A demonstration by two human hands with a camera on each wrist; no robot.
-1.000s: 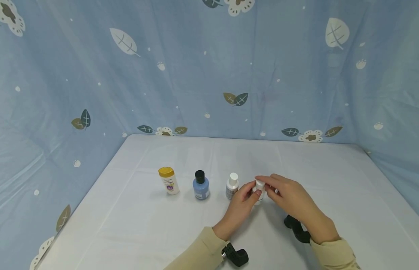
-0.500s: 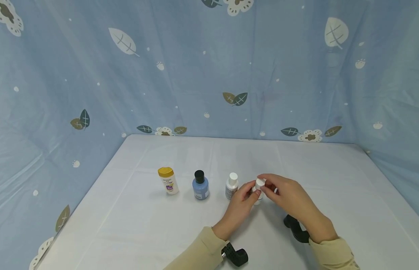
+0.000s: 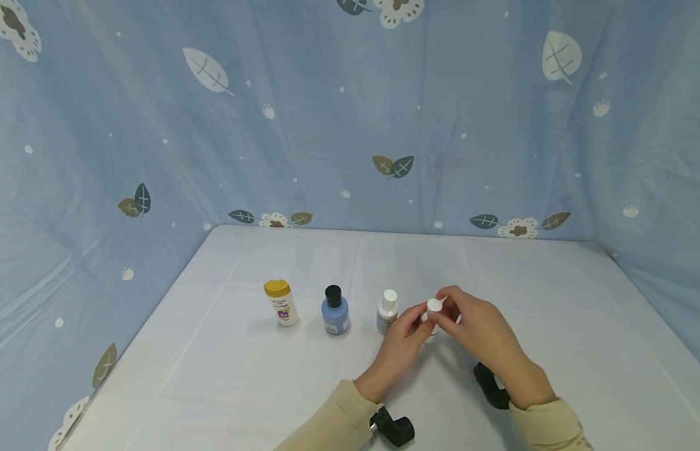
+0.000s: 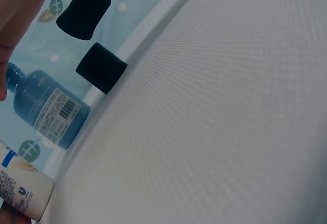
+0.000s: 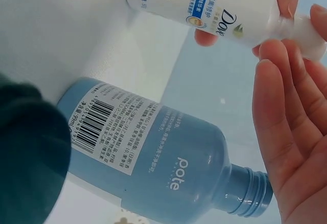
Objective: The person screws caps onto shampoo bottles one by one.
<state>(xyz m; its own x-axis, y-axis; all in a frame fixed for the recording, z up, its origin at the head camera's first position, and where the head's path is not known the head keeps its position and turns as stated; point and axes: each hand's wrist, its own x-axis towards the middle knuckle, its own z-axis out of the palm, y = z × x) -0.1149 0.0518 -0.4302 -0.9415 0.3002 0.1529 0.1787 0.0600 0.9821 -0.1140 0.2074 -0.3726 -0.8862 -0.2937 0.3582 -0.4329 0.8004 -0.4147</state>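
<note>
My left hand (image 3: 403, 338) grips a small white bottle (image 3: 430, 336) on the table, right of the middle. My right hand (image 3: 485, 322) pinches its white cap (image 3: 434, 305) between thumb and fingers. Seen from the right wrist, the Dove bottle (image 5: 204, 9) lies slantwise across the view, with fingers round its neck and cap (image 5: 306, 39). The open right palm side (image 5: 301, 127) shows beside it. Close to my left hand stands another white-capped bottle (image 3: 387, 312). The left wrist view shows the Dove bottle (image 4: 25, 185) and part of a hand (image 4: 18, 17).
Further left stand a blue bottle (image 3: 335, 315) with a black cap and a white bottle (image 3: 283, 307) with a yellow cap. Both wrist views show a blue bottle (image 5: 153, 152) with bare neck threads; a black cap (image 4: 101, 68) stands near it. Patterned curtain (image 3: 327, 125) surrounds the white table (image 3: 242, 388).
My right hand's fingers have gone from lying across the cap to pinching it, and its knuckles have risen slightly. The right forearm has shifted a little left. My left hand keeps its hold.
</note>
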